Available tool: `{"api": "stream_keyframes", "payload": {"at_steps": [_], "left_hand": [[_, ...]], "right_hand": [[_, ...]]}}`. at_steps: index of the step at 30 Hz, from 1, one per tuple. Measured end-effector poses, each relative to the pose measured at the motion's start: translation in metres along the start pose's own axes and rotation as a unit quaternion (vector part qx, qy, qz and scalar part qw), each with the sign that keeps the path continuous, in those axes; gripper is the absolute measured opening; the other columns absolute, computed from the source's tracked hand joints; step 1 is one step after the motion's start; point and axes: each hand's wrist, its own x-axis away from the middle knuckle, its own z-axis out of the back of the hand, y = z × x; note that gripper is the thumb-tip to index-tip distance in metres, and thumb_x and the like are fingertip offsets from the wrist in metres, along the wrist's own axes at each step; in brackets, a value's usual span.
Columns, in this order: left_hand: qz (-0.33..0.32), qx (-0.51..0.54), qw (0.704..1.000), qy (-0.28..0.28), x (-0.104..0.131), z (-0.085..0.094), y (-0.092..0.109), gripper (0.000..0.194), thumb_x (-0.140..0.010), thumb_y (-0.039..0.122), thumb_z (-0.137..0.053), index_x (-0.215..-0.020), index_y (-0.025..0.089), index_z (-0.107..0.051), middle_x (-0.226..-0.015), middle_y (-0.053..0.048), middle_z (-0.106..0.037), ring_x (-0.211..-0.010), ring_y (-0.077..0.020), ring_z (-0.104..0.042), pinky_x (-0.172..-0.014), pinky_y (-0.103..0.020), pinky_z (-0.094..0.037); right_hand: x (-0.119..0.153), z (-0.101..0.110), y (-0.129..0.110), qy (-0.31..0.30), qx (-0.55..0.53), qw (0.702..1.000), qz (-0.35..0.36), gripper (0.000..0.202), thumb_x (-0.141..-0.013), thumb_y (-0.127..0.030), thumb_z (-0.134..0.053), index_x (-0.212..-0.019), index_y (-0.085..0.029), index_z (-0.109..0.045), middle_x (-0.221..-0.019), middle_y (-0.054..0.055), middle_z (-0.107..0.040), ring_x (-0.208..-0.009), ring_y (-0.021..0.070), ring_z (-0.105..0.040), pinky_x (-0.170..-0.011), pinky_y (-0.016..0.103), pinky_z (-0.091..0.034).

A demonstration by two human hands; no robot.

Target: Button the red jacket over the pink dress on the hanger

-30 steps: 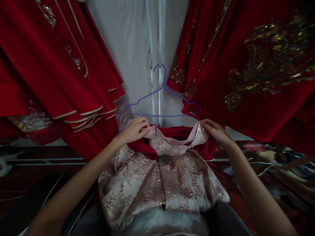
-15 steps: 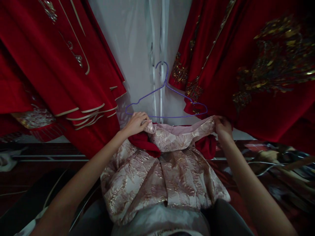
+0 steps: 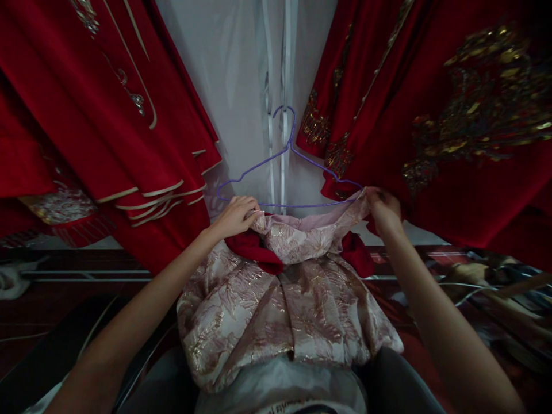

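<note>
Across my lap lies a pink and gold brocade dress (image 3: 328, 310) with a pleated skirt and red fabric (image 3: 256, 253) at its sides. At the left of its top edge, my left hand (image 3: 237, 217) is closed, pinching the cloth. My right hand (image 3: 383, 208) grips the opposite top corner, raised to the right end of a purple hanger (image 3: 276, 154). The hanger stands upright just behind the dress, its lower bar along the dress's top edge. Whether the cloth is hooked over the hanger's right end I cannot tell.
Red garments with trim (image 3: 129, 126) hang on the left, and red garments with gold sequins (image 3: 474, 103) on the right. Behind the hanger is a pale grey curtain-like surface (image 3: 224, 69) with white strips. Blurred clutter (image 3: 487, 293) lies at the lower right.
My right hand has moved up and slightly left, bringing the dress's right corner to the hanger's end. The hanger has shifted a little left. My left hand stays nearly still.
</note>
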Motion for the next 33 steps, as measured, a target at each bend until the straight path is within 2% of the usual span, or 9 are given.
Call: {"api": "stream_keyframes", "payload": {"at_steps": [3, 10, 12, 15, 18, 22, 26, 29, 33], "left_hand": [[0.008, 0.010, 1.000, 0.004, 0.001, -0.003, 0.002, 0.028, -0.092, 0.043, -0.041, -0.087, 0.020, -0.057, -0.091, -0.002, -0.061, -0.089, -0.0181, -0.052, -0.082, -0.034, -0.031], [0.041, 0.073, 0.996, 0.042, -0.001, -0.011, 0.009, 0.027, -0.092, 0.043, -0.042, -0.086, 0.021, -0.057, -0.088, -0.001, -0.063, -0.087, -0.0166, -0.054, -0.087, -0.034, -0.033], [0.064, 0.103, 0.988, 0.094, -0.003, -0.006, 0.001, 0.026, -0.092, 0.042, -0.041, -0.088, 0.021, -0.057, -0.090, -0.002, -0.062, -0.089, -0.0167, -0.055, -0.088, -0.033, -0.036], [0.131, 0.104, 0.959, 0.230, 0.000, 0.006, -0.021, 0.026, -0.090, 0.042, -0.044, -0.086, 0.020, -0.057, -0.096, -0.004, -0.060, -0.096, -0.0187, -0.054, -0.088, -0.032, -0.039], [0.204, 0.111, 0.922, 0.310, 0.012, 0.009, -0.047, 0.025, -0.088, 0.043, -0.047, -0.083, 0.020, -0.057, -0.085, -0.002, -0.058, -0.086, -0.0172, -0.054, -0.082, -0.029, -0.041], [0.265, 0.182, 0.890, 0.324, 0.035, -0.010, -0.074, 0.026, -0.086, 0.044, -0.048, -0.080, 0.019, -0.056, -0.073, 0.001, -0.055, -0.072, -0.0137, -0.053, -0.069, -0.023, -0.041], [0.316, 0.256, 0.861, 0.306, 0.049, -0.029, -0.091, 0.030, -0.080, 0.047, -0.053, -0.073, 0.018, -0.055, -0.066, 0.001, -0.054, -0.062, -0.0123, -0.051, -0.061, -0.022, -0.040], [0.304, 0.268, 0.862, 0.305, 0.049, -0.029, -0.092, 0.029, -0.080, 0.047, -0.054, -0.076, 0.018, -0.057, -0.066, 0.001, -0.055, -0.062, -0.0120, -0.052, -0.061, -0.022, -0.041], [0.286, 0.261, 0.863, 0.324, 0.041, -0.018, -0.085, 0.029, -0.081, 0.047, -0.055, -0.082, 0.018, -0.059, -0.074, -0.001, -0.061, -0.069, -0.0128, -0.056, -0.065, -0.022, -0.043]], "right_hand": [[-0.006, -0.013, -0.020, 0.000, 0.024, 1.000, 0.012, 0.030, -0.074, -0.047, -0.057, -0.085, -0.021, -0.066, -0.084, 0.007, -0.069, -0.080, 0.0235, -0.063, -0.077, 0.037, -0.049], [-0.007, -0.049, -0.052, -0.126, 0.073, 0.979, 0.145, 0.031, -0.086, -0.048, -0.044, -0.085, -0.021, -0.059, -0.088, 0.008, -0.066, -0.082, 0.0229, -0.061, -0.083, 0.039, -0.047], [-0.003, -0.049, -0.054, -0.144, 0.088, 0.972, 0.161, 0.034, -0.088, -0.051, -0.039, -0.085, -0.022, -0.057, -0.085, 0.007, -0.064, -0.079, 0.0222, -0.059, -0.081, 0.039, -0.047], [-0.003, -0.042, -0.055, -0.153, 0.089, 0.971, 0.162, 0.037, -0.088, -0.056, -0.039, -0.087, -0.023, -0.057, -0.085, 0.007, -0.063, -0.078, 0.0220, -0.058, -0.080, 0.038, -0.048], [-0.008, -0.034, -0.058, -0.142, 0.097, 0.974, 0.148, 0.036, -0.085, -0.056, -0.045, -0.085, -0.023, -0.058, -0.088, 0.007, -0.065, -0.081, 0.0236, -0.059, -0.081, 0.038, -0.047], [-0.012, -0.034, -0.063, -0.153, 0.100, 0.975, 0.126, 0.034, -0.083, -0.054, -0.048, -0.085, -0.022, -0.059, -0.084, 0.007, -0.065, -0.079, 0.0241, -0.060, -0.077, 0.038, -0.047], [-0.009, -0.037, -0.067, -0.152, 0.090, 0.976, 0.128, 0.032, -0.083, -0.052, -0.049, -0.081, -0.022, -0.058, -0.080, 0.005, -0.063, -0.075, 0.0224, -0.059, -0.076, 0.036, -0.046], [-0.008, -0.037, -0.066, -0.156, 0.083, 0.975, 0.132, 0.032, -0.083, -0.051, -0.048, -0.081, -0.022, -0.059, -0.079, 0.005, -0.063, -0.074, 0.0220, -0.058, -0.076, 0.036, -0.046], [-0.012, -0.036, -0.063, -0.156, 0.091, 0.975, 0.133, 0.029, -0.083, -0.050, -0.050, -0.080, -0.022, -0.059, -0.079, 0.005, -0.064, -0.075, 0.0228, -0.059, -0.076, 0.037, -0.046]]}}
